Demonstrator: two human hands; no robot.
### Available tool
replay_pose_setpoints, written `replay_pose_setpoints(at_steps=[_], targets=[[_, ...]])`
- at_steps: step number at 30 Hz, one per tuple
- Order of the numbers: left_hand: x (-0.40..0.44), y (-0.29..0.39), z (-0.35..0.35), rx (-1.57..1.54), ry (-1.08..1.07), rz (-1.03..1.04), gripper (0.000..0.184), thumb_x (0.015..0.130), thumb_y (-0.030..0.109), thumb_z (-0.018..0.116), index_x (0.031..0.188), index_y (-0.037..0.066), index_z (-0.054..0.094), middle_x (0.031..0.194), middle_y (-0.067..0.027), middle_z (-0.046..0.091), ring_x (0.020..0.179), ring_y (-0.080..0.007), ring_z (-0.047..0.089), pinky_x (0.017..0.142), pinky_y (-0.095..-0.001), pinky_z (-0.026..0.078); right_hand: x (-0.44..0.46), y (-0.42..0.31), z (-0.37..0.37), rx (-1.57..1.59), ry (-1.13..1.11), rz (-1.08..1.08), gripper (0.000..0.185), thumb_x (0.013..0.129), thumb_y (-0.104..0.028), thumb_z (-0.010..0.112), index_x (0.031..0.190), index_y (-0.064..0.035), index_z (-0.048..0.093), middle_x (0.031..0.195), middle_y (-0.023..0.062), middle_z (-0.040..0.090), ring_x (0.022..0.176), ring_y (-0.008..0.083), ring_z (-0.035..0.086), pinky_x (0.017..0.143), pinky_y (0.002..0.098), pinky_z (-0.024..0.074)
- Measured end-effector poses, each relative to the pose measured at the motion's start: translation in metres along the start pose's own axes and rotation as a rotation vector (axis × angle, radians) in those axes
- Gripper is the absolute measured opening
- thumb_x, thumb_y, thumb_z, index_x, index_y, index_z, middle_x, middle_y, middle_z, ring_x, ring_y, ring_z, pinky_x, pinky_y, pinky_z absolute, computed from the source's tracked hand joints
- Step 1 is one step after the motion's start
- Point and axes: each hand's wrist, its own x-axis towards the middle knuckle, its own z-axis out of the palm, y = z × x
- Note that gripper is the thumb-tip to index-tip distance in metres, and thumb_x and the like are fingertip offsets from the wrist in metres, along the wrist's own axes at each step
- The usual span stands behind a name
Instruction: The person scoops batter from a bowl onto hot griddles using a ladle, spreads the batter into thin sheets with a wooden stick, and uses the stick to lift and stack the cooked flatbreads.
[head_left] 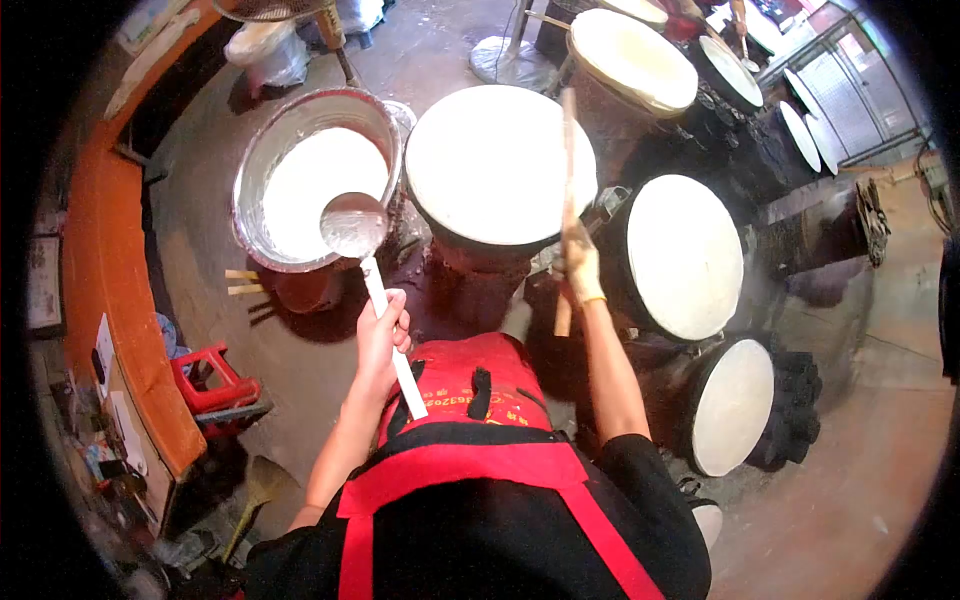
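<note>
My left hand (383, 335) is closed around the white handle of a ladle (354, 225). The ladle's round metal bowl hangs over the near right rim of a large metal pot (246, 190) of thick white liquid (308, 190). My right hand (581, 265), in a pale glove with a yellow cuff, grips a long wooden stick (569, 150). The stick's upper part crosses the right edge of a wide white round top (495, 165) on a dark stand; its lower end shows below my hand. Whether stick and top touch, I cannot tell.
More white round tops stand to the right (686, 258), lower right (734, 408) and at the back (634, 60). A red plastic stool (215, 380) is at left, beside an orange counter edge (125, 270). A broom (258, 490) stands at lower left.
</note>
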Motion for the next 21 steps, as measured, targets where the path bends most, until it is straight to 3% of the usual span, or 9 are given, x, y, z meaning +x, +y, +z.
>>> replay_pose_setpoints(at_steps=[1, 2, 5, 7, 10, 11, 15, 18, 21], targets=[[0.002, 0.002, 0.001, -0.004, -0.016, -0.003, 0.013, 0.09, 0.016, 0.056, 0.098, 0.009, 0.049, 0.063, 0.0008, 0.047, 0.041, -0.0034, 0.034, 0.035, -0.0191, 0.029, -0.011, -0.018, 0.024, -0.147, 0.037, 0.01, 0.057, 0.091, -0.047, 0.047, 0.135, -0.0105, 0.038, 0.066, -0.0025, 0.05, 0.042, 0.0073, 0.038, 0.037, 0.0242, 0.0332], [0.006, 0.005, 0.0, -0.013, -0.044, -0.005, 0.011, 0.091, 0.017, 0.053, 0.096, 0.009, 0.048, 0.064, 0.0006, 0.047, 0.042, -0.0042, 0.036, 0.036, -0.0199, 0.03, 0.009, -0.004, 0.018, -0.311, -0.089, 0.119, 0.057, 0.092, -0.045, 0.046, 0.137, -0.0118, 0.037, 0.084, 0.0041, 0.061, 0.059, 0.0121, 0.056, 0.05, 0.0254, 0.0464], [0.012, 0.012, -0.002, -0.122, -0.055, -0.067, 0.01, 0.091, 0.016, 0.052, 0.092, 0.009, 0.046, 0.066, 0.0006, 0.047, 0.045, -0.0044, 0.037, 0.038, -0.0196, 0.031, -0.022, -0.006, 0.021, -0.387, -0.069, -0.279, 0.039, 0.095, -0.027, 0.046, 0.128, -0.0058, 0.05, 0.131, 0.012, 0.049, 0.12, 0.0216, 0.047, 0.102, 0.0311, 0.0386], [0.014, 0.016, -0.006, -0.136, -0.09, -0.098, 0.01, 0.092, 0.015, 0.052, 0.09, 0.009, 0.045, 0.068, 0.0005, 0.047, 0.048, -0.0052, 0.04, 0.04, -0.0194, 0.033, -0.021, 0.025, 0.011, 0.006, 0.188, -0.326, 0.035, 0.093, -0.019, 0.052, 0.124, -0.0038, 0.053, 0.129, 0.01, 0.051, 0.118, 0.0192, 0.049, 0.104, 0.0307, 0.0359], [0.017, 0.017, -0.006, -0.123, -0.097, -0.133, 0.01, 0.092, 0.014, 0.052, 0.09, 0.008, 0.045, 0.071, -0.0001, 0.046, 0.054, -0.0064, 0.043, 0.042, -0.0196, 0.035, -0.029, 0.051, 0.045, 0.129, 0.322, -0.381, 0.041, 0.089, -0.02, 0.06, 0.126, -0.0049, 0.052, 0.107, 0.0105, 0.063, 0.096, 0.0112, 0.056, 0.082, 0.0223, 0.0437], [0.019, 0.017, -0.005, -0.114, -0.095, -0.14, 0.01, 0.092, 0.014, 0.052, 0.09, 0.008, 0.045, 0.072, -0.0004, 0.046, 0.055, -0.0068, 0.044, 0.042, -0.0197, 0.035, -0.037, 0.051, 0.069, -0.309, 0.389, -0.532, 0.042, 0.088, -0.021, 0.061, 0.125, -0.0039, 0.053, 0.109, 0.0111, 0.063, 0.101, 0.0138, 0.056, 0.088, 0.0252, 0.043], [0.024, 0.021, -0.011, -0.094, -0.202, -0.203, 0.01, 0.092, 0.014, 0.052, 0.093, 0.007, 0.046, 0.075, -0.0012, 0.046, 0.058, -0.0069, 0.044, 0.042, -0.0176, 0.034, -0.027, 0.033, 0.067, -0.03, -0.003, -0.251, 0.039, 0.088, -0.009, 0.057, 0.125, 0.0034, 0.049, 0.127, 0.012, 0.052, 0.111, 0.0184, 0.053, 0.097, 0.0248, 0.0416], [0.022, 0.027, -0.013, -0.094, -0.254, -0.242, 0.01, 0.092, 0.014, 0.052, 0.093, 0.007, 0.045, 0.075, -0.001, 0.046, 0.058, -0.0063, 0.043, 0.041, -0.0166, 0.032, -0.019, 0.072, 0.027, 0.254, 0.313, -0.246, 0.04, 0.084, -0.013, 0.065, 0.122, -0.0061, 0.055, 0.117, 0.0116, 0.058, 0.104, 0.0189, 0.056, 0.092, 0.0243, 0.0454], [0.022, 0.027, -0.013, -0.058, -0.256, -0.245, 0.01, 0.092, 0.014, 0.051, 0.093, 0.007, 0.044, 0.075, -0.001, 0.045, 0.057, -0.0059, 0.042, 0.04, -0.0166, 0.031, -0.031, 0.09, 0.047, 0.19, 0.312, -0.399, 0.037, 0.087, -0.011, 0.06, 0.123, -0.0049, 0.055, 0.098, 0.0036, 0.06, 0.081, 0.0087, 0.053, 0.069, 0.0214, 0.0442]])
